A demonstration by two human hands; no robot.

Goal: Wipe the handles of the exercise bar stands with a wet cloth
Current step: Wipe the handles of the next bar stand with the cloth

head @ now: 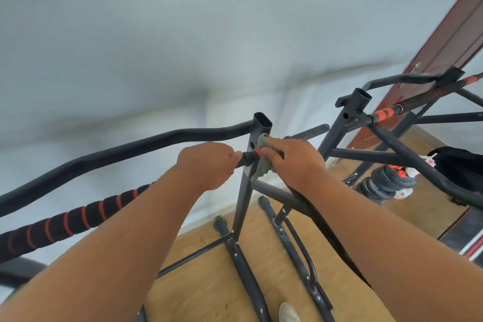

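At the upright post (251, 144), my left hand (206, 165) grips the handle (249, 157) steady; my right hand (292, 159) should wrap the cloth (262, 168) fully round.

— Any lettering, brand or number to read anywhere?
— None. Nothing legible on the stand's frame (244, 191), nor on the striped foam handle (65, 219).
— On the weight plates (386, 180) or the door (444, 42)?
— Red marks on the plates, too blurred to read; nothing printed on the door.
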